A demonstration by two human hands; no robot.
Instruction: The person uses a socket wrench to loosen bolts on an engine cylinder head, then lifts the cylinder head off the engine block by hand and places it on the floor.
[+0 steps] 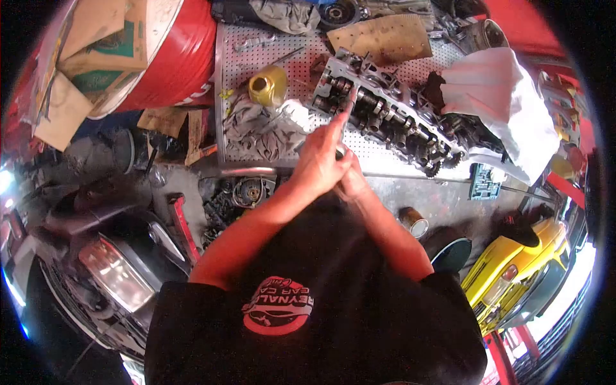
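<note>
On the perforated worktop (235, 72), the cylinder head (387, 114) is placed just beyond the left hand (317, 157), whose extended index finger (341, 119) is seen over it. Whether anything is gripped by this or the right hand (352, 181) cannot be told.

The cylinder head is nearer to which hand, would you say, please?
Left: the left hand extends a finger over the left end of the cylinder head; the right hand is farther back, behind the left.

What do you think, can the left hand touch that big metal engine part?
Probably yes: the left hand has a finger stretched toward the engine part, with nothing visible in between.
</note>
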